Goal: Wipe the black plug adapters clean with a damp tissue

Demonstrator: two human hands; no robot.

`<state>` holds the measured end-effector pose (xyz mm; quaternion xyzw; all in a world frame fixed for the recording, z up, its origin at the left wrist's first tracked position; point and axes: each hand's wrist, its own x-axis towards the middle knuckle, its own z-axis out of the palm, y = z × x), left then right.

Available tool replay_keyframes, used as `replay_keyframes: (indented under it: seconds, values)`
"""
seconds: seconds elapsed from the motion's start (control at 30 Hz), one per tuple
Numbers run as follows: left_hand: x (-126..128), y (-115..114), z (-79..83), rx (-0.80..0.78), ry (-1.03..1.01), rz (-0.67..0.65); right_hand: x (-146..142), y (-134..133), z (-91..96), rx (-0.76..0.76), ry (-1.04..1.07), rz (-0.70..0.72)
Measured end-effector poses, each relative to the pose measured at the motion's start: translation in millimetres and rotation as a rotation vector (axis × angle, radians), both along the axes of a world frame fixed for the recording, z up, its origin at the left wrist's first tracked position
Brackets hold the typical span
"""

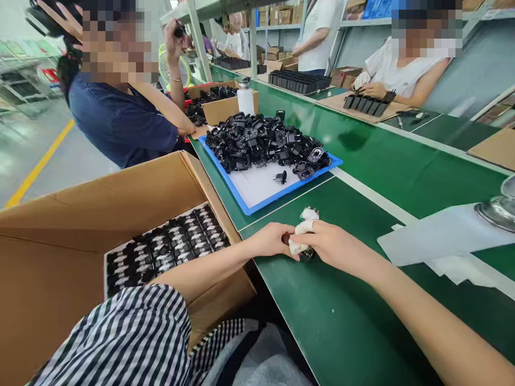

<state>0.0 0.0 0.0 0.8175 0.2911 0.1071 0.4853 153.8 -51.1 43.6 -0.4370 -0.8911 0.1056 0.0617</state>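
Over the green tabletop [289, 300], my left hand [273, 239] and my right hand [328, 238] meet with their fingers bent inward. White coverings [304, 228] wrap several fingertips of my right hand. A small dark, shiny part [308, 253] peeks out below those fingertips; most of it is hidden. White material with small green and reddish bits shows just beyond my right hand, too small to name. My left fingers are closed at the same spot, and what they pinch is hidden. Beyond my hands, a blue-rimmed tray [257, 206] carries a heap of black plug housings [257, 142].
An open cardboard box [92, 198] at my left holds rows of black plugs [169, 246]. A white pump bottle [446, 233] is at the right, above a white tissue [462, 271]. Another bottle [245, 98] stands behind the tray. Co-workers sit across and at far left.
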Motion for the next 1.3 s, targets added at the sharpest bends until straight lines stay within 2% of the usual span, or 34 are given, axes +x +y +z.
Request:
replay_keyframes:
  seconds: [0.13, 0.3, 0.37, 0.43, 0.53, 0.6, 0.67, 0.73, 0.9, 0.97, 1.03, 1.1, 1.2, 1.3]
  values:
    - [2.5, 0.1, 0.8, -0.027, -0.009, 0.02, 18.0, -9.9, 9.1, -0.146, 0.004, -0.006]
    - [1.9, 3.5, -2.6, -0.06, 0.02, 0.029, 41.8, -18.6, 14.7, -0.414, -0.158, -0.102]
    - [1.5, 4.5, -4.3, -0.076, 0.02, 0.036, 47.0, -15.7, 17.0, -0.46, -0.091, -0.108]
    - [1.3, 4.5, -5.3, -0.082, 0.012, 0.042, 45.3, -9.6, 17.8, -0.406, 0.034, -0.152]
    - [0.9, 3.1, -4.4, -0.072, 0.015, 0.055, 30.4, -0.5, 12.4, -0.213, 0.126, -0.278]
    - [0.6, 2.4, -2.6, -0.067, 0.021, 0.061, 19.3, 1.7, 5.7, -0.135, 0.123, -0.281]
    - [0.9, 2.4, -1.1, -0.065, 0.014, 0.06, 14.5, -0.4, 1.0, -0.147, 0.093, -0.248]
    - [1.8, 2.4, -1.0, -0.058, 0.012, 0.058, 17.8, -5.4, 1.4, -0.236, 0.077, -0.222]
    - [2.2, -3.0, 0.0, -0.019, 0.064, 0.066, 42.3, -16.7, 13.2, -0.651, 0.071, -0.106]
    - [-1.4, -2.7, 6.1, 0.017, 0.116, 0.046, 52.4, -19.1, 14.1, -0.723, 0.073, -0.184]
    - [-7.0, 5.9, 16.2, 0.088, 0.177, 0.068, 62.0, -21.6, 13.7, -0.708, 0.01, -0.352]
    - [-12.2, 25.2, 27.3, 0.233, 0.245, 0.201, 70.2, -24.6, 15.4, -0.653, -0.064, -0.498]
    - [-12.4, 67.0, 36.1, 0.464, 0.326, 0.426, 76.8, -30.3, 24.2, -0.622, -0.043, -0.559]
    - [-1.5, 102.4, 30.4, 0.506, 0.327, 0.415, 77.9, -34.9, 30.8, -0.651, 0.025, -0.554]
